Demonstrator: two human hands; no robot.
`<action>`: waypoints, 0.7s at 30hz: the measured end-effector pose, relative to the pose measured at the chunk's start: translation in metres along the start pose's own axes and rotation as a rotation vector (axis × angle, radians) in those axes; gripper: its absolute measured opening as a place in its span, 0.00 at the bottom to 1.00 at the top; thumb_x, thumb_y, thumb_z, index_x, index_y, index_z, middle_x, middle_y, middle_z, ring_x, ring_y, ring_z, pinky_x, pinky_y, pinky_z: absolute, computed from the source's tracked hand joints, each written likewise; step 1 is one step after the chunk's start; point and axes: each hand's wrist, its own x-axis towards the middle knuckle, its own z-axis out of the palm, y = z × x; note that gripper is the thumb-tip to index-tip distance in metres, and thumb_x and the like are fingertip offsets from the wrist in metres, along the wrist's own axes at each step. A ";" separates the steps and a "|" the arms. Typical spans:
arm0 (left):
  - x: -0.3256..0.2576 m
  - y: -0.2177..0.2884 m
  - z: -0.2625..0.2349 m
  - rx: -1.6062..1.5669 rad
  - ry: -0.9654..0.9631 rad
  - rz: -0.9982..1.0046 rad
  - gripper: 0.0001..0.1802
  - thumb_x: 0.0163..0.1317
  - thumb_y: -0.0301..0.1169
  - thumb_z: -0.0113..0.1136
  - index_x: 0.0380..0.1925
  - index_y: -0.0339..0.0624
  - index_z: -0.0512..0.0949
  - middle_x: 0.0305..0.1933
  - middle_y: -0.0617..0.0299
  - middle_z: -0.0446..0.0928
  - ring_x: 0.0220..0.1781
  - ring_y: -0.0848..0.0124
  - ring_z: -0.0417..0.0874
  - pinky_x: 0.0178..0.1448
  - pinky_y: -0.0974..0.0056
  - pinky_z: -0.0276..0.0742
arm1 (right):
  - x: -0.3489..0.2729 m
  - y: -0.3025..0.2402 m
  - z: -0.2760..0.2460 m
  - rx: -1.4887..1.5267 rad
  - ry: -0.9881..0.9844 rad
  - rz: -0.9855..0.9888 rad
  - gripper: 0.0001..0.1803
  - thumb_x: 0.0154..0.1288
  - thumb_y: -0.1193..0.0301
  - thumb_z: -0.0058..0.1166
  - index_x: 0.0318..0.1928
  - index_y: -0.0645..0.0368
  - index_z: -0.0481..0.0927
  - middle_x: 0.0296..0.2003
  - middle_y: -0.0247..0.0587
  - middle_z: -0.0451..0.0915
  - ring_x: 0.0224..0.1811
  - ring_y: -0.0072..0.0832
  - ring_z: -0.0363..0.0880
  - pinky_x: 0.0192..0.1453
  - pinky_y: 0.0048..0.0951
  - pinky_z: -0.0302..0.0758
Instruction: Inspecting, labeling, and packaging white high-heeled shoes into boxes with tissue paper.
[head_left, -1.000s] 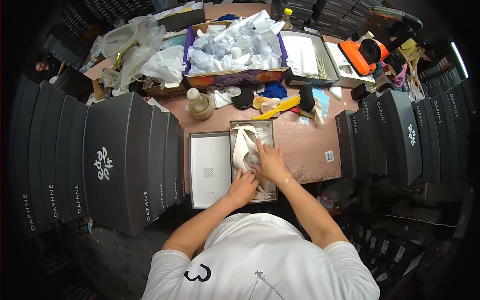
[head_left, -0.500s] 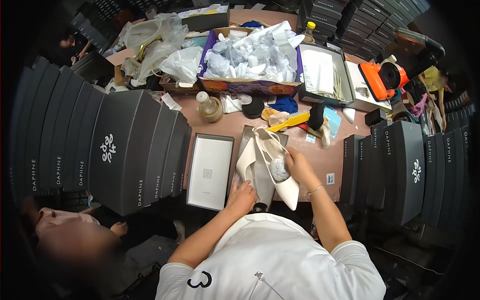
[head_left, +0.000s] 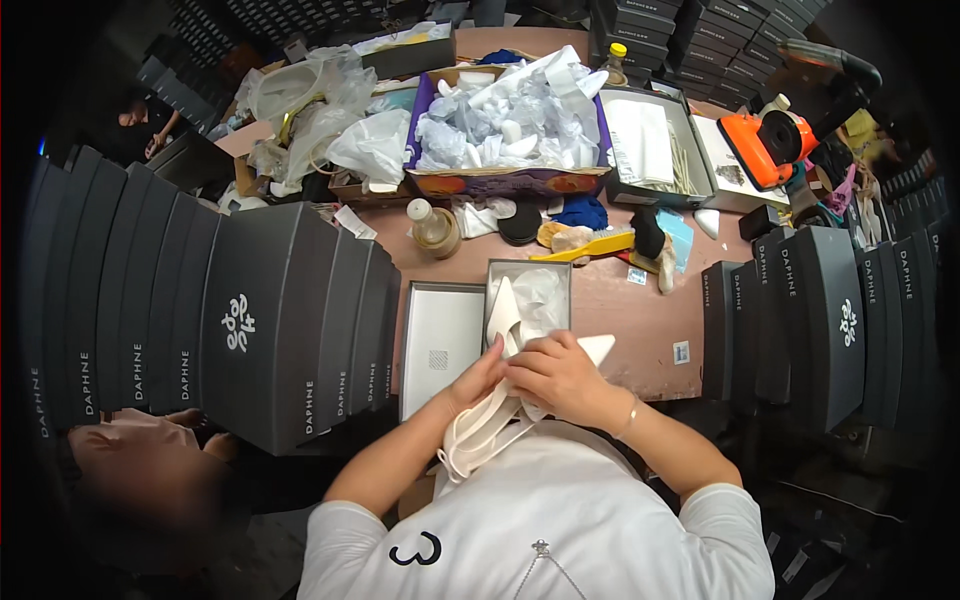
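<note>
A pair of cream pointed-toe slingback shoes is held close to my white shirt, above the table's near edge. One shoe [head_left: 503, 312] has its toe pointing away from me; the toe of the other shoe [head_left: 597, 348] sticks out to the right. Their straps and heels hang toward my lap. Around the left shoe's side my left hand [head_left: 478, 380] is closed. My right hand [head_left: 560, 378] has its fingers bent over the shoes' middle, hiding the part it grips. Just beyond stands an open grey shoebox [head_left: 494, 272] with white tissue paper [head_left: 542, 298] inside.
A white-lined box lid [head_left: 440, 330] lies left of the box. Stacks of dark shoeboxes [head_left: 262, 320] flank me, with more shoeboxes [head_left: 815, 320] on the right. Behind are a yellow brush [head_left: 590, 246], a bottle [head_left: 434, 230], a purple carton [head_left: 500, 185] of crumpled tissue and an orange device [head_left: 755, 150].
Both shoes have come toward my body and turned, toes now away and rightward. My left hand has left the box for a shoe. The box's tissue is now exposed.
</note>
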 end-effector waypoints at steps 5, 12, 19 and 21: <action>-0.011 -0.006 -0.009 -0.084 0.029 0.158 0.36 0.70 0.56 0.36 0.66 0.38 0.57 0.64 0.52 0.66 0.65 0.62 0.69 0.67 0.57 0.67 | -0.011 -0.027 0.024 -0.058 -0.268 0.296 0.20 0.54 0.65 0.60 0.47 0.57 0.77 0.47 0.43 0.76 0.51 0.38 0.71 0.51 0.38 0.67; -0.024 -0.007 -0.018 -0.293 0.177 0.149 0.32 0.69 0.55 0.41 0.59 0.39 0.66 0.49 0.52 0.77 0.45 0.62 0.83 0.46 0.58 0.84 | -0.033 -0.001 0.011 0.444 -0.190 0.668 0.21 0.61 0.74 0.55 0.55 0.63 0.72 0.48 0.50 0.75 0.51 0.47 0.74 0.52 0.40 0.73; -0.014 -0.010 -0.035 -0.215 0.239 0.180 0.29 0.67 0.53 0.49 0.57 0.43 0.67 0.50 0.55 0.75 0.44 0.66 0.82 0.43 0.60 0.85 | -0.007 -0.001 0.037 0.187 -0.317 0.522 0.20 0.57 0.68 0.60 0.47 0.63 0.73 0.36 0.50 0.77 0.37 0.47 0.79 0.39 0.40 0.76; -0.020 -0.011 -0.030 0.004 0.327 0.237 0.29 0.66 0.54 0.50 0.57 0.44 0.67 0.48 0.56 0.75 0.44 0.67 0.82 0.42 0.62 0.84 | 0.000 0.005 0.045 0.215 -0.182 0.640 0.19 0.55 0.68 0.61 0.44 0.63 0.73 0.34 0.49 0.77 0.36 0.46 0.79 0.38 0.40 0.76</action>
